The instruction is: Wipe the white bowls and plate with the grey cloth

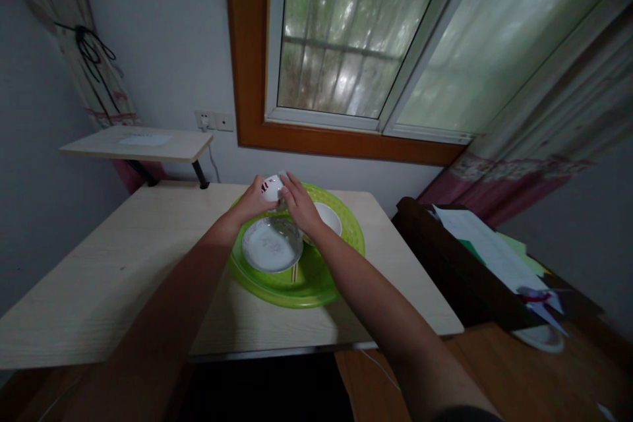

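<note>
A round green basin (341,277) sits on a light wooden table (123,277). Inside it lie a white plate (271,245), a second white dish (330,216) partly behind my right arm, and chopsticks (295,273). Above the basin's far side both hands meet on a small white cup with red marks (271,186). My left hand (252,201) grips the cup from the left. My right hand (297,201) is closed against its right side, fingers pressed on it.
A small raised shelf (138,144) stands at the table's back left, under a wall socket (213,120). A window lies behind the table. To the right, a dark wooden piece (445,257) carries papers (489,244), with a white dish (544,337) near them.
</note>
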Demonstrator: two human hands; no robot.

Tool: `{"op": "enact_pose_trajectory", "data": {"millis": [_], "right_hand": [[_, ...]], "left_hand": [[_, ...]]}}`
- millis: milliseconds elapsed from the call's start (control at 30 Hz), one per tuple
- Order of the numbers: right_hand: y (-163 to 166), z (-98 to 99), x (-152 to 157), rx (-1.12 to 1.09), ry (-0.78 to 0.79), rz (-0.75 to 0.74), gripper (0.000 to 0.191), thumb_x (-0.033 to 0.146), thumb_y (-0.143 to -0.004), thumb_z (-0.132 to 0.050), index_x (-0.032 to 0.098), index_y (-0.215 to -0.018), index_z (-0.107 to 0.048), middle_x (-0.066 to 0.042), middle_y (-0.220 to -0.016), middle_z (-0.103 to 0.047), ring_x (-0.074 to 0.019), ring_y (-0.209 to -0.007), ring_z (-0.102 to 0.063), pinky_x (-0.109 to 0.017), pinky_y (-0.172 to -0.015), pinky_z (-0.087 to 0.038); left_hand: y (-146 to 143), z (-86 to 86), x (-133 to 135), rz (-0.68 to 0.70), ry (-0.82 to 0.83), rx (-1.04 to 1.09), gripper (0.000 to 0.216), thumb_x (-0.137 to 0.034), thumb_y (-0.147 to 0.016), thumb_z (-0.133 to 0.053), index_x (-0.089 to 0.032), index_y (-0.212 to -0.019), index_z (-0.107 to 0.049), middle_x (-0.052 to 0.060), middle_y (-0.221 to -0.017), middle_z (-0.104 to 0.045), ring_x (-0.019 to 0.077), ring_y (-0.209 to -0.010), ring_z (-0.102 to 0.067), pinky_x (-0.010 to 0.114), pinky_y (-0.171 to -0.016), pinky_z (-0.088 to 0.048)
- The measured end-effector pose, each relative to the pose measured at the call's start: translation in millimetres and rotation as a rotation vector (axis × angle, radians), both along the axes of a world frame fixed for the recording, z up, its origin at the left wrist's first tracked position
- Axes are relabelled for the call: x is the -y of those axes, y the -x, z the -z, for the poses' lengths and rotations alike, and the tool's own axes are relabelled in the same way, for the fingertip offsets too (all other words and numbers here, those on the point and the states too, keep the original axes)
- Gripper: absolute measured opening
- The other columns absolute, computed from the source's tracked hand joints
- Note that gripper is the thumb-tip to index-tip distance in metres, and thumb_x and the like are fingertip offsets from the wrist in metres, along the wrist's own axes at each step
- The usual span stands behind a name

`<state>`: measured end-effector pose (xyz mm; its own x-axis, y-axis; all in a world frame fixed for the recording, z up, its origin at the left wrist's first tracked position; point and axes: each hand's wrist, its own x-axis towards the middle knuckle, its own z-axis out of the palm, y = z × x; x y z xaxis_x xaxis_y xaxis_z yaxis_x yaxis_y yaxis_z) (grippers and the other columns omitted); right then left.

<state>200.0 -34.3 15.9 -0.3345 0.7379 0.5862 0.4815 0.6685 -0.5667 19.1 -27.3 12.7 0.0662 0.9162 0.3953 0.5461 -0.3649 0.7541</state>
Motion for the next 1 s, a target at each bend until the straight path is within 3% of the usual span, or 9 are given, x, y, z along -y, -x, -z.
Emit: {"op": "enact_pose_trajectory", "data": {"millis": [133,267,500,633,900,1000], "right_hand": [[5,-5.5,9,0.149,-0.124,-0.049,0.052,0.049,-0.104,-0.033,0.025,-0.145,-0.054,-0.004,-0.162,-0.036,-0.0256,-0.154,-0.019,-0.051,-0.126,-0.018],[8,-4.8,10,0.167,-0.146,-0.059,0.051,0.049,-0.104,-0.035,0.024,-0.144,-0.055,-0.004,-0.162,-0.035,-0.0259,-0.155,-0.016,-0.051,-0.127,-0.017],[2,9.8,-13,-0.131,0.109,0.062,0.064,0.06,-0.101,-0.03,0.021,-0.147,-0.05,-0.009,-0.157,-0.043,-0.0238,-0.147,-0.037,-0.048,-0.124,-0.025],[-1,13.4,-18,-0.186,0.188,0.102,0.063,0.059,-0.101,-0.03,0.021,-0.146,-0.051,-0.01,-0.152,-0.05,-0.0245,-0.143,-0.044,-0.051,-0.122,-0.029],[4,-6.8,8,0.223,-0.156,-0.013,0.051,0.043,-0.104,-0.035,0.019,-0.146,-0.051,-0.01,-0.16,-0.039,-0.0248,-0.152,-0.026,-0.048,-0.126,-0.021],[8,-11.8,15,0.299,-0.207,-0.044,0.05,0.043,-0.103,-0.039,0.019,-0.146,-0.052,-0.009,-0.16,-0.039,-0.0273,-0.154,-0.018,-0.051,-0.126,-0.019]], "left_hand": [[2,3.0,-2,0.043,0.001,0.022,0.051,-0.022,-0.061,-0.076,-0.022,-0.092,-0.036,-0.001,-0.083,-0.056,0.0138,-0.073,-0.053,0.028,-0.064,-0.041],[3,4.2,-4,0.043,-0.037,0.001,0.048,-0.022,-0.064,-0.075,-0.022,-0.091,-0.036,-0.001,-0.083,-0.054,0.0136,-0.073,-0.052,0.028,-0.065,-0.04],[1,3.1,-2,-0.01,-0.021,-0.027,0.055,-0.032,-0.062,-0.078,-0.021,-0.099,-0.038,0.004,-0.095,-0.059,0.0192,-0.084,-0.058,0.031,-0.072,-0.045],[1,3.9,-1,-0.002,-0.013,-0.057,0.055,-0.032,-0.062,-0.077,-0.022,-0.099,-0.037,0.003,-0.095,-0.057,0.0199,-0.086,-0.059,0.031,-0.073,-0.045],[-1,-1.6,7,0.069,0.015,-0.035,0.048,-0.023,-0.065,-0.073,-0.023,-0.095,-0.035,0.002,-0.087,-0.055,0.0168,-0.075,-0.054,0.03,-0.064,-0.041],[0,0.3,5,0.088,-0.019,-0.01,0.045,-0.02,-0.067,-0.071,-0.023,-0.092,-0.034,0.003,-0.088,-0.056,0.0155,-0.075,-0.053,0.03,-0.066,-0.04]]}}
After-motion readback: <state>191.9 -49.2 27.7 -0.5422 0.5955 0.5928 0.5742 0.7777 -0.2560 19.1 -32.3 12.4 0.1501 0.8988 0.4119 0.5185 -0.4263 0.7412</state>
